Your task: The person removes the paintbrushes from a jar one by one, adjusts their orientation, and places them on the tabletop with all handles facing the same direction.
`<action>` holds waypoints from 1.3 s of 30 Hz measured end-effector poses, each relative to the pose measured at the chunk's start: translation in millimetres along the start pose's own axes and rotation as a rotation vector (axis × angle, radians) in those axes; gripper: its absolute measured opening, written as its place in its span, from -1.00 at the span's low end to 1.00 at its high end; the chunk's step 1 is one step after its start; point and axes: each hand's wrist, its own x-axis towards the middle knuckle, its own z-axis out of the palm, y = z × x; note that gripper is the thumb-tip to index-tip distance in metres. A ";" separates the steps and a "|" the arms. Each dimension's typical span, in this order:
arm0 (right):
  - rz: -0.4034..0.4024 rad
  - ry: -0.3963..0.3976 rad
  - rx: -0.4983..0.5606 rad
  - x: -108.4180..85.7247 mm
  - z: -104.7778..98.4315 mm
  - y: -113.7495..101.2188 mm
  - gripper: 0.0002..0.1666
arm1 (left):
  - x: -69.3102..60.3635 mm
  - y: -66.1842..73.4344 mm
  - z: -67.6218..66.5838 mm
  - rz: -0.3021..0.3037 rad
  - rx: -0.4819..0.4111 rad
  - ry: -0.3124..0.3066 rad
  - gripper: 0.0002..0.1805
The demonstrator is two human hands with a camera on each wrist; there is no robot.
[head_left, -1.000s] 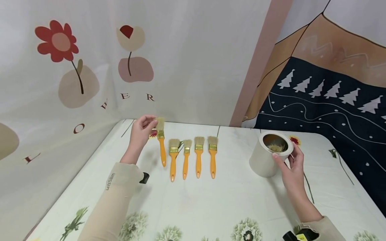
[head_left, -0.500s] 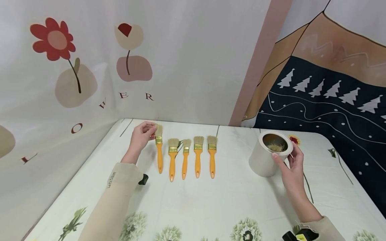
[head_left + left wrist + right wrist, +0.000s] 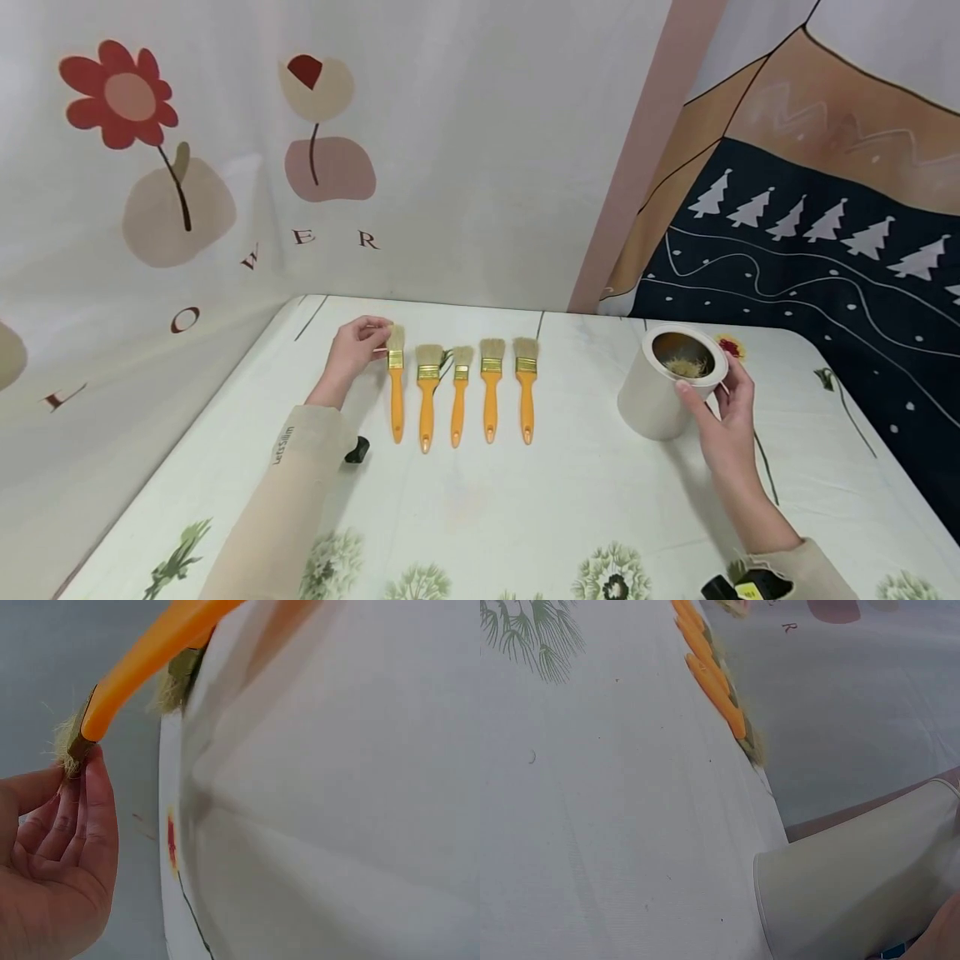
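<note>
My left hand [image 3: 352,352] pinches a paintbrush [image 3: 397,404] by its bristle end, thumb on one side and fingers on the other. The brush has an orange handle, a brass-coloured ferrule and pale bristles, and its handle points toward me. Close up in the left wrist view, thumb and fingertips meet at the bristles [image 3: 66,742]. To its right several similar brushes [image 3: 491,400] lie side by side, bristles away from me. My right hand [image 3: 727,433] holds an off-white cylindrical container [image 3: 651,404] near its rim, the thumb in front. Pale, bristle-like tufts [image 3: 686,367] show inside it.
A white cloth with printed flowers covers the table [image 3: 585,492]. Behind it hangs a pale printed curtain [image 3: 480,167], and a dark cloth with white trees [image 3: 795,275] hangs at the right. A black wrist-camera part [image 3: 357,450] shows beside the left sleeve.
My left hand has brought the pinched brush down and toward me, and it now lines up straight beside the row. The right hand and container have stayed put.
</note>
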 end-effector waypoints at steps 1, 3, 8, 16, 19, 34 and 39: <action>0.002 0.000 -0.005 -0.2 0.0 -0.2 -0.07 | 0.3 -1.2 0.2 -0.008 0.003 -0.002 -0.61; 0.005 -0.002 -0.012 -0.4 -0.1 -0.6 -0.07 | 0.7 -3.7 0.2 -0.013 0.012 -0.012 -0.61; 0.012 -0.003 -0.014 0.3 -0.5 -0.4 -0.06 | 0.4 -7.4 -0.4 -0.038 0.050 -0.045 -0.61; 0.020 -0.007 0.007 1.4 -1.0 0.9 -0.06 | 1.7 -12.5 -0.4 -0.125 0.016 -0.102 -0.58; 0.017 -0.005 0.010 1.0 -0.6 0.8 -0.06 | 3.1 -14.2 0.2 -0.130 0.016 -0.111 -0.58; 0.015 0.002 0.017 0.8 0.0 0.0 -0.06 | 1.3 -13.2 -1.4 -0.078 0.048 -0.091 -0.58; 0.023 0.004 0.010 0.6 -0.4 -0.4 -0.06 | 1.1 -9.3 -2.1 -0.021 0.048 -0.080 -0.59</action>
